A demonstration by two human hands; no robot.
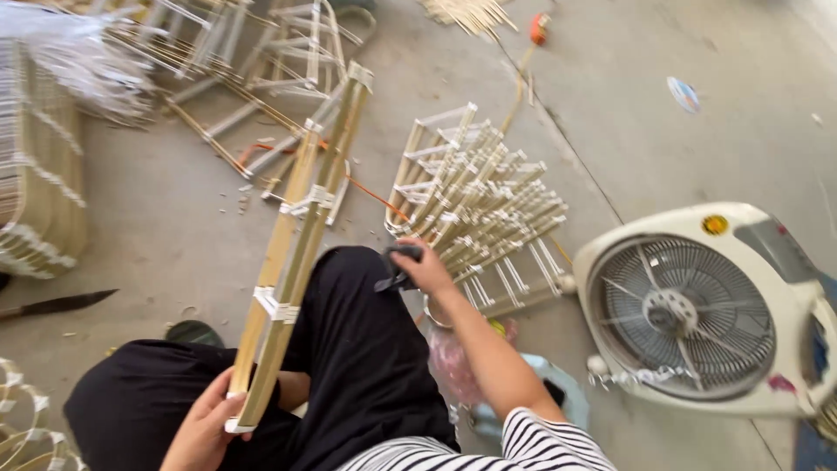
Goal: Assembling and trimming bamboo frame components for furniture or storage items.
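Here, my left hand (205, 427) closes its grip on the bamboo frame (301, 235), slanting up across my knee. Beyond the knee, my right hand (425, 269) clutches a dark tool (399, 266) beside the stacked frames (475, 201).

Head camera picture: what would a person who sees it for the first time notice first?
The long pale bamboo frame bound with white strips stands out first: it runs slanting up the middle, and the left hand holds its lower end over the lap. To its right, the right hand grips a small dark tool beside a stack of similar bamboo frames on the concrete floor. A white box fan lies at the right.
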